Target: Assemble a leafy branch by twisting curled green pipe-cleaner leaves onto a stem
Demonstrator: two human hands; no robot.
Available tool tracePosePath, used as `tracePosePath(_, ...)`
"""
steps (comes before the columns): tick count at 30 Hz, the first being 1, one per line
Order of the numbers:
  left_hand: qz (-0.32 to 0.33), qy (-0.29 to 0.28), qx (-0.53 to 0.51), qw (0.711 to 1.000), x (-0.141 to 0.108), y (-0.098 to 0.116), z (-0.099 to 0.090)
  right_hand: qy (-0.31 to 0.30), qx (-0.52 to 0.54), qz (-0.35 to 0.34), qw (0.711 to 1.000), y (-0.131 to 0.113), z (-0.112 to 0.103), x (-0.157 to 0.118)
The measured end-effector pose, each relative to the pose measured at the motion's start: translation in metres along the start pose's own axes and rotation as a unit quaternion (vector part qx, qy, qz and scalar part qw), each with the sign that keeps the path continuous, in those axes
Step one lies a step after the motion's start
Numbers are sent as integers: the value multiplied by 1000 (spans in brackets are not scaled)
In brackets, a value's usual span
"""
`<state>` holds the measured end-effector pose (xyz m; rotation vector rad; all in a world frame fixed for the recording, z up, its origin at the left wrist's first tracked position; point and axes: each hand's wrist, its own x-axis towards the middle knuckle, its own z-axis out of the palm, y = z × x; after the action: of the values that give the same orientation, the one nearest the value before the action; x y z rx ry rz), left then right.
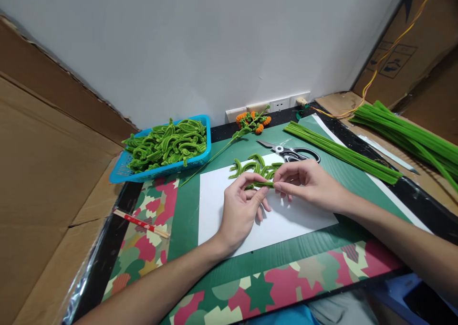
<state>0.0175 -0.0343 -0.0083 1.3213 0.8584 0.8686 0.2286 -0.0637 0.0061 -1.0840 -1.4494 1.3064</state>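
Note:
Above a white sheet of paper [222,220], both hands pinch one short piece of green pipe cleaner [264,184]. My left hand [241,210] has its thumb and forefinger closed on the left part of it. At its right end, my right hand [307,184] is closed with thumb and fingertips. Just behind the fingers, several bent green pipe cleaner pieces [255,165] lie on the paper, partly hidden by the hands. Scissors [286,151] with black and grey handles rest beyond my right hand, blades pointing left.
A blue basket [205,143] heaped with looped green pieces stands back left. Beside it lies a stem with orange pipe-cleaner pumpkins [250,120]. Long green pipe cleaners [339,153] lie to the right, with another bundle [411,129] farther over. Wrapped chopsticks [141,223] are at left. Wall sockets [280,105] line the back.

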Motion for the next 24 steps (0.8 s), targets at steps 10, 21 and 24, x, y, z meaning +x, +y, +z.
tracePosePath(10, 0, -2, -5, 1000, -2, 4, 0, -39, 25, 15, 999, -5, -5, -1)
tracePosePath(21, -11, 4, -15, 1000, -4, 6, 0, -33, 108, 64, 992, -2, -5, 2)
tracePosePath(24, -8, 3, -19, 1000, -3, 5, 0, -36, 123, 66, 990, -1, -6, 2)
